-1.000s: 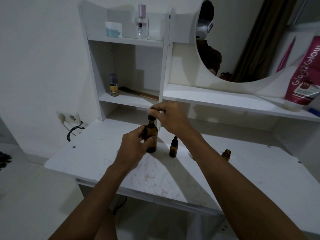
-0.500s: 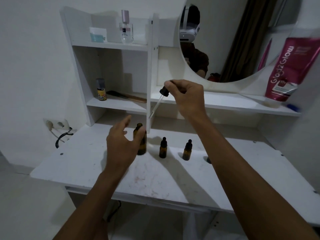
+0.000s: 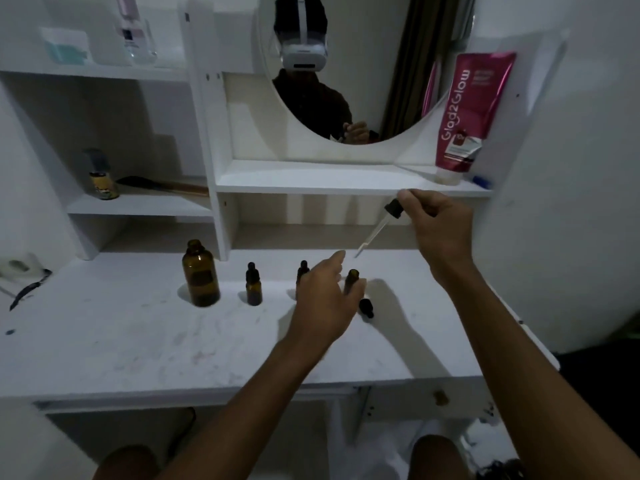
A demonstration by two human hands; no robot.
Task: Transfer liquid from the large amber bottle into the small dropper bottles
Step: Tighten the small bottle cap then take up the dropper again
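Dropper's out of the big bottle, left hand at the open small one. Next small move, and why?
Probably close the left hand on the open small dropper bottle to steady it, then bring the pipette tip down into its neck. The right hand holds the dropper tilted, tip above and just beside the uncapped mouth; its cap lies on the tabletop.

Your left hand (image 3: pixel 325 299) is reaching forward at the centre of the frame, fingers loosely curled, index finger extended. Your right hand (image 3: pixel 438 225) is hovering higher, right of centre, thumb and fingers pinched together. Both bare forearms are rising from the bottom edge.
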